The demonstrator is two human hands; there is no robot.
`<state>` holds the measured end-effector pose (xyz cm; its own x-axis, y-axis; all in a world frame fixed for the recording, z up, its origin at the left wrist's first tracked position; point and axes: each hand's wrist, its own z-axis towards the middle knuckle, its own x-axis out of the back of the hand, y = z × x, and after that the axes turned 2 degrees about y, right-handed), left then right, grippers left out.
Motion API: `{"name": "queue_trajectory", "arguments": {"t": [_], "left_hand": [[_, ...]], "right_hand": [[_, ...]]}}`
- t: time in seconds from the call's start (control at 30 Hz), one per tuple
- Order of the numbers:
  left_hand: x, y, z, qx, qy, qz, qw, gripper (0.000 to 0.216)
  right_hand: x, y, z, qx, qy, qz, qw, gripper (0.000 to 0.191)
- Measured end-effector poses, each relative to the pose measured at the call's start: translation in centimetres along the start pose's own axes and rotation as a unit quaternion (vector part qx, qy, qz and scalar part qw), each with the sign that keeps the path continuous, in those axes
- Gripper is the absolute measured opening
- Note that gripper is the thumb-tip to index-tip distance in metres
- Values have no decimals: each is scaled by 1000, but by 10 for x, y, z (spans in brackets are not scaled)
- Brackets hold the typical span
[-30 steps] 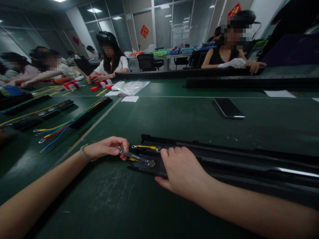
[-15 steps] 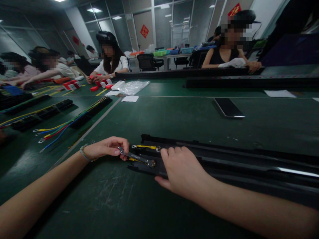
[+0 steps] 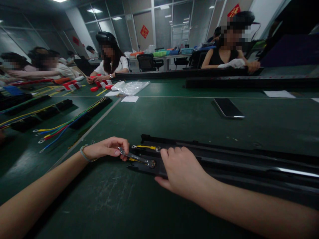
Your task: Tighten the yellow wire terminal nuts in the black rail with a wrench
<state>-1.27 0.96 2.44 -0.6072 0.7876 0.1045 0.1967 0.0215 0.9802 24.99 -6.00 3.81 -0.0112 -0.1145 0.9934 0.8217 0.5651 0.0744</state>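
My left hand point(image 3: 109, 148) pinches the open end of a steel combination wrench point(image 3: 136, 157). The wrench's ring end sits around a nut or bolt head near the left end of a long black channel piece point(image 3: 224, 156). My right hand point(image 3: 183, 169) is wrapped over that channel piece, thumb on its near side and fingers on top. A yellow cable lug lead point(image 3: 146, 147) is fastened at the far side of the channel, its ring terminal pointing left. Another yellow lead point(image 3: 132, 159) lies partly hidden under the wrench.
A phone point(image 3: 228, 108) lies beyond the channel. At left are black bundles with coloured leads point(image 3: 59, 129). A clear plastic bag point(image 3: 133, 88), paper slips point(image 3: 130, 99) and long black rails point(image 3: 249, 82) lie farther back. Several people work around the green table point(image 3: 159, 116).
My hands, the wrench and the channel look practically unmoved. Across the table, a co-worker's hand at the black rail has shifted slightly.
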Motion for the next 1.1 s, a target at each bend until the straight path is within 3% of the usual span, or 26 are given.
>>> {"name": "queue_trajectory", "arguments": {"t": [1.1], "left_hand": [[0, 0, -1, -2, -13, -3, 1000, 23]], "right_hand": [[1, 0, 0, -1, -15, -5, 1000, 49]]}}
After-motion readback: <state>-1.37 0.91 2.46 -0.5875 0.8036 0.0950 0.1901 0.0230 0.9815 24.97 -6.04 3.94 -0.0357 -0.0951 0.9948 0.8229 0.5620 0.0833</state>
